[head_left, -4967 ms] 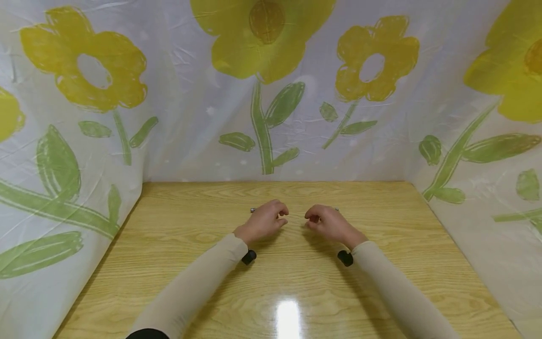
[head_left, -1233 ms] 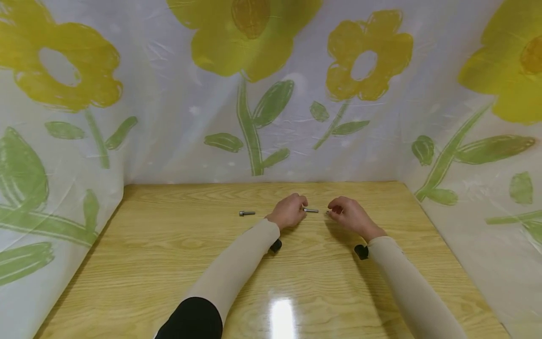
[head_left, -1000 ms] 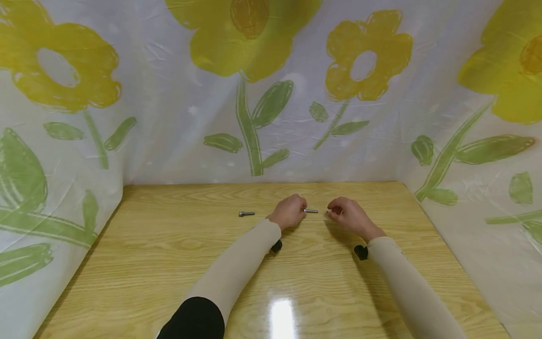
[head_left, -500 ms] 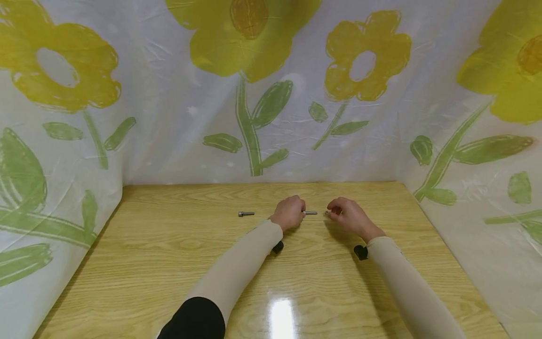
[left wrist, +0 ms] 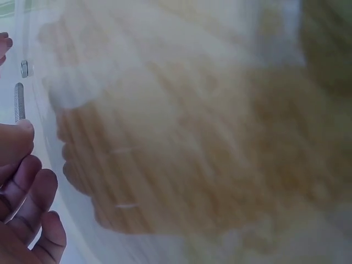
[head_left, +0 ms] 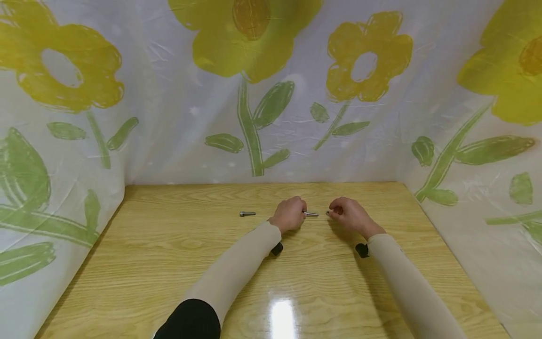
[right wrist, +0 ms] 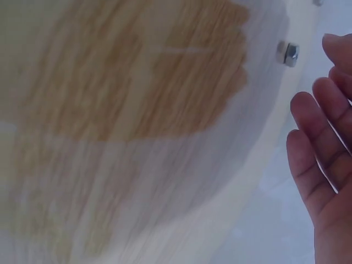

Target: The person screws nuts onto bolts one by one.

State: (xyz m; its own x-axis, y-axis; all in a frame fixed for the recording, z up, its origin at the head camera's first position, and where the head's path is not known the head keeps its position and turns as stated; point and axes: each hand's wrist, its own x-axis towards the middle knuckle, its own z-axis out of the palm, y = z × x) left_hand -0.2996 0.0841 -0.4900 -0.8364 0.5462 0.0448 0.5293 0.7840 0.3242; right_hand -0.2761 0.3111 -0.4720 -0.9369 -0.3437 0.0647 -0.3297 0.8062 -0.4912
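My left hand (head_left: 290, 213) pinches a silver bolt (head_left: 311, 214) whose threaded shank points right; in the left wrist view the thumb and finger close on the bolt (left wrist: 20, 102), and its head is hidden by the hand. Facing it in the head view, my right hand (head_left: 350, 216) hovers with loosely bent fingers beside a small hex nut (head_left: 328, 213). The right wrist view has this nut (right wrist: 291, 55) apart from the fingertips (right wrist: 301, 104), with nothing in the hand. A short gap separates bolt tip and nut (left wrist: 24, 69) in the left wrist view.
A second socket-head bolt (head_left: 247, 213) lies on the wooden table (head_left: 169, 263), left of my left hand. White cloth (head_left: 169, 155) printed with yellow flowers encloses the back and sides. Each wrist carries a small black camera (head_left: 362, 250).
Since five seconds ago both hands have moved right, and my left hand has taken hold of a bolt, leaving the other bolt uncovered. Over the last second the held bolt has come slightly nearer.
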